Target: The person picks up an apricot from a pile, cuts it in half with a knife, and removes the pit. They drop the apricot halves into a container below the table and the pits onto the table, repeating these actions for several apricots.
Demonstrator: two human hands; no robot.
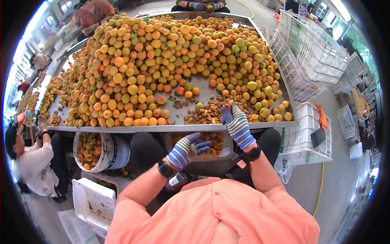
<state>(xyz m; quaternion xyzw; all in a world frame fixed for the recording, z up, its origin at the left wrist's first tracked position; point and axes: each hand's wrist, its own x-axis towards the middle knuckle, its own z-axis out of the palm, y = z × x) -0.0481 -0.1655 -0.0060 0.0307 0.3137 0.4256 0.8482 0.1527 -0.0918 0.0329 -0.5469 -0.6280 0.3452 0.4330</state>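
A large heap of orange and yellow-green apricots (134, 69) covers the metal table (174, 128). Near the table's front edge lies a pile of brown pits (205, 113). My right hand (238, 126), in a blue and yellow striped glove, is closed at the right side of that pile; a small reddish thing shows at its fingertips, too small to name. Over the crate of orange fruit (215, 144) below the table edge, my left hand (187, 151) hangs in a matching glove, its fingers apart and nothing in them.
A white bucket (107, 151) of fruit and a white tub (94, 202) stand at the left. White crates (313, 49) are stacked on the right, with another crate (304, 136) nearer. One person (38, 162) works at the left; others are across the table.
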